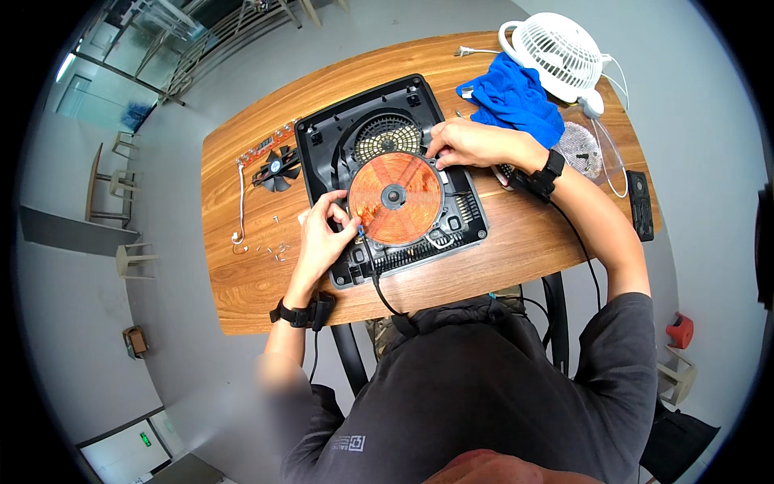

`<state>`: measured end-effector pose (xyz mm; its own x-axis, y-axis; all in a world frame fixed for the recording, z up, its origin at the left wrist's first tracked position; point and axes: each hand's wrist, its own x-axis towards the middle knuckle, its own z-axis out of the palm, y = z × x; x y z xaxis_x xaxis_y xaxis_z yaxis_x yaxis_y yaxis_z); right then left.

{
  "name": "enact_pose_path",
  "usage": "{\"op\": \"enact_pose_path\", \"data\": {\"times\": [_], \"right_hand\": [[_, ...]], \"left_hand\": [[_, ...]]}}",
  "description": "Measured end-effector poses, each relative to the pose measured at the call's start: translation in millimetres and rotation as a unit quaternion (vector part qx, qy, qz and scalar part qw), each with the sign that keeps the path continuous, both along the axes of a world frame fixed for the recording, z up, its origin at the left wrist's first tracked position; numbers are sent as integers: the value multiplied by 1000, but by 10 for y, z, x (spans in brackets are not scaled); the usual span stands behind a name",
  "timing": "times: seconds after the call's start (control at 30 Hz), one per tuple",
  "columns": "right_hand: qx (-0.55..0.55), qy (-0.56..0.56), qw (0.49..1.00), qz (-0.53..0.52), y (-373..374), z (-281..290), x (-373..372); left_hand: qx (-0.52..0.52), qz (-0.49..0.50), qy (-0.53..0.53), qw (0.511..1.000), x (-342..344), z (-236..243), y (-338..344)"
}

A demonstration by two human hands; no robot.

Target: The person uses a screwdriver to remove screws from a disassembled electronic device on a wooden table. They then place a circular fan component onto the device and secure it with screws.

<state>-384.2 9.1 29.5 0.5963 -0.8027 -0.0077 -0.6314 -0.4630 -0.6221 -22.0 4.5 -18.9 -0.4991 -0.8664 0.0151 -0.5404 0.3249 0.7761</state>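
Copper coil (395, 216) is sitting in the black housing (322, 147), below the vent grille (385, 134). Left hand (324, 234) is meeting its left rim, fingers slightly apart; right hand (463, 143) is working by the upper-right rim, fingers bunched (cannot tell whether either is gripping). Unit is looking part-assembled: fan (276, 168), circuit board (264, 146) and screws (280, 249) are lying loose on the tabletop (524, 230).
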Motion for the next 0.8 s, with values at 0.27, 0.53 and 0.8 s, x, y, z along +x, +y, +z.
{"op": "enact_pose_path", "data": {"times": [0.27, 0.53, 0.8], "right_hand": [[-13, 15, 1000, 5, -106, -70, 17], [-52, 91, 994, -9, -85, 91, 141], [-74, 113, 991, 21, -244, 19, 166]], "left_hand": [[6, 4, 13, 1000, -5, 31, 7], [-6, 3, -1, 1000, 40, -29, -12], [-3, 7, -13, 1000, 34, 5, 0]]}}
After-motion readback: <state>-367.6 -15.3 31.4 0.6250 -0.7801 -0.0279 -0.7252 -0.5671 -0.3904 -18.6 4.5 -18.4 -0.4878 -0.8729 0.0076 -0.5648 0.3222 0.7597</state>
